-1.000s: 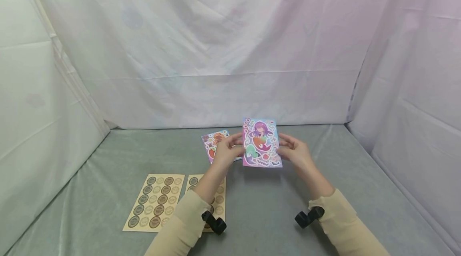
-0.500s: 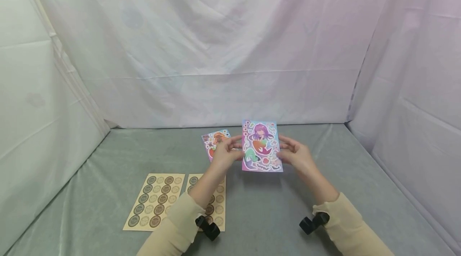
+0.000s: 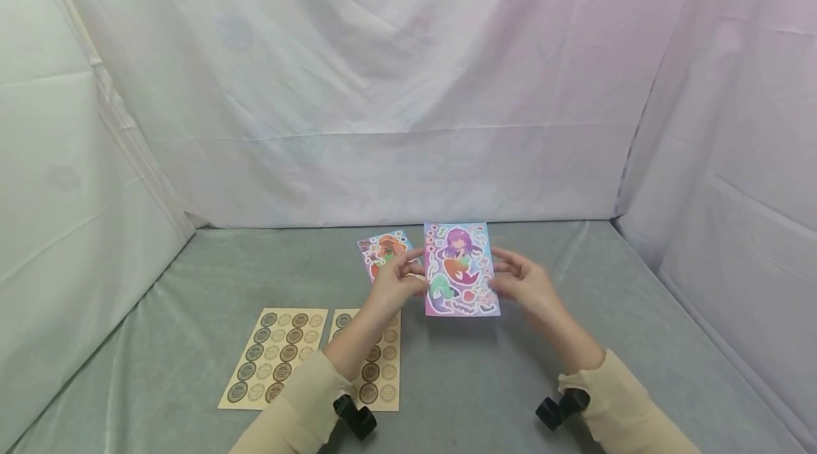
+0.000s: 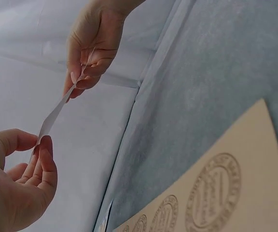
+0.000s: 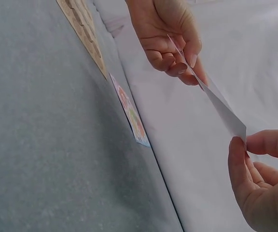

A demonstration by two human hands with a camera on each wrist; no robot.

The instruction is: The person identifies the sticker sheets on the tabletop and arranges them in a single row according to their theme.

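Observation:
A sticker sheet [image 3: 458,269] with a purple-haired mermaid is held up above the table, its printed face toward the head camera. My left hand [image 3: 392,285] pinches its left edge between thumb and fingers. On the opposite edge, my right hand [image 3: 525,279] grips it the same way. Both wrist views show the sheet edge-on, thin and slightly bent. Behind my left hand lies another mermaid sticker sheet [image 3: 385,247], partly hidden by the fingers.
Two tan sheets of round seal stickers lie side by side at the front left: the left sheet [image 3: 276,355] and the right sheet [image 3: 391,355], partly covered by my left arm. White cloth [image 3: 408,85] hangs around the grey table [image 3: 472,383].
Both hands have brought the mermaid sticker sheet a little lower and nearer, shifting slightly left. The forearms have spread farther apart. The sheets on the table stay where they were.

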